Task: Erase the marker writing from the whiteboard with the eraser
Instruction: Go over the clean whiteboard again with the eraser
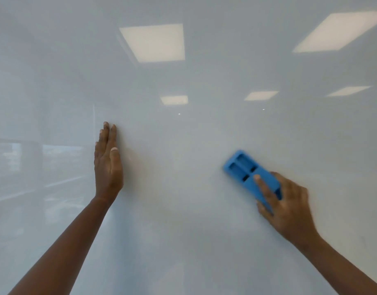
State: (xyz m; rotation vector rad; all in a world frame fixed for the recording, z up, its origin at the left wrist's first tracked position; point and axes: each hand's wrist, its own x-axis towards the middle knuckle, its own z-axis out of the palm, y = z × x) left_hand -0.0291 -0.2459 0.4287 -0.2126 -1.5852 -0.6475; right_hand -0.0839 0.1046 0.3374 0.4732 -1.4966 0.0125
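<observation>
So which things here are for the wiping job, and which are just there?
For the job:
- whiteboard, with no writing showing
- blue eraser, lying against the whiteboard
- right hand, holding the blue eraser

Just there:
- left hand, fingers straight, holding nothing
- ceiling light reflections in the whiteboard's shine

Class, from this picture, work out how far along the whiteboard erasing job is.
Done: no marker writing shows on the visible whiteboard. In hand: the right hand holds the blue eraser against it; the left hand is open. Left: perhaps only areas outside the picture.
</observation>
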